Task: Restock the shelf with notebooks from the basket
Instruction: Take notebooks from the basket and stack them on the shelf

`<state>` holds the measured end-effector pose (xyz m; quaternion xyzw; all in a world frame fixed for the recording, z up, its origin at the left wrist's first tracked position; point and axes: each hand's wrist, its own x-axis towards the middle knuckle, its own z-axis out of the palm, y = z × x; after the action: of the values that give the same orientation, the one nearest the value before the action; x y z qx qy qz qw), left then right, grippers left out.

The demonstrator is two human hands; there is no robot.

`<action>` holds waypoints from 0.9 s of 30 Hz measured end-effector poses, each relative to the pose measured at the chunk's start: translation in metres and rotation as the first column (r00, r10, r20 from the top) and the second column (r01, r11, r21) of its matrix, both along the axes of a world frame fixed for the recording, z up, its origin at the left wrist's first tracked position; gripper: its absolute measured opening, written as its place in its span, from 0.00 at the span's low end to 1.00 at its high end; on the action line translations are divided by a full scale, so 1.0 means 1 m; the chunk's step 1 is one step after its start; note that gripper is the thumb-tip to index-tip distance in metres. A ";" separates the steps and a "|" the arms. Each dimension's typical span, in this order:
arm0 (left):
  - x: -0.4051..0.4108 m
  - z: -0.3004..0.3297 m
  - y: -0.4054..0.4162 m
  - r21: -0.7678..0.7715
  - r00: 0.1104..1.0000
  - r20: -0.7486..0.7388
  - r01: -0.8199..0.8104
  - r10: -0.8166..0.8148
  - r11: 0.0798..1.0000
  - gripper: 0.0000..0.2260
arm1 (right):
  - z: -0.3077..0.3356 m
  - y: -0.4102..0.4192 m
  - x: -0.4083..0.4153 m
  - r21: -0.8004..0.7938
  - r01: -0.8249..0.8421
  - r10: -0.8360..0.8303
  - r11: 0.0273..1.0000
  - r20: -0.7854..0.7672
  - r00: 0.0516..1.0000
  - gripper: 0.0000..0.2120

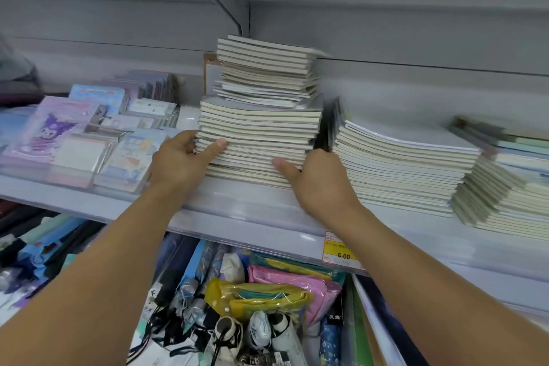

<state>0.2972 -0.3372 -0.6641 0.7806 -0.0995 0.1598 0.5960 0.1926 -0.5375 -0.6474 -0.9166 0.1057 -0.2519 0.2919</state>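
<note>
A tall stack of notebooks [261, 128] with cream page edges stands on the white shelf [237, 217], with smaller notebooks piled on its upper half. My left hand [181, 162] grips the stack's lower left corner, thumb lying across the front page edges. My right hand [319, 181] holds the lower right corner, thumb on the front edges and fingers reaching into the gap beside the stack. No basket is in view.
A second, wider pile of notebooks [401, 169] sits just right of the gap, with more piles [505, 199] beyond. Packaged character notepads [74, 140] fill the shelf's left. A yellow price tag [341, 252] hangs on the shelf edge. Umbrellas and pouches [261, 300] lie below.
</note>
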 end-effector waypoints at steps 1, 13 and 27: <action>0.001 0.000 0.001 0.005 1.000 -0.001 0.008 -0.008 1.000 0.14 | 0.000 0.001 -0.001 -0.037 -0.008 0.007 0.999 -0.028 1.000 0.27; 0.013 -0.004 0.000 -0.056 0.998 -0.006 -0.058 0.058 0.997 0.32 | 0.012 -0.006 0.006 0.000 -0.026 0.026 1.000 -0.151 0.988 0.28; 0.009 0.008 0.006 0.140 0.991 -0.068 0.127 -0.118 0.982 0.22 | 0.007 -0.007 0.005 0.032 -0.014 0.016 0.999 -0.052 0.999 0.25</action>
<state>0.3065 -0.3311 -0.6560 0.8185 -0.1408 0.0917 0.5494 0.1980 -0.5443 -0.6401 -0.9188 0.1104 -0.2241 0.3056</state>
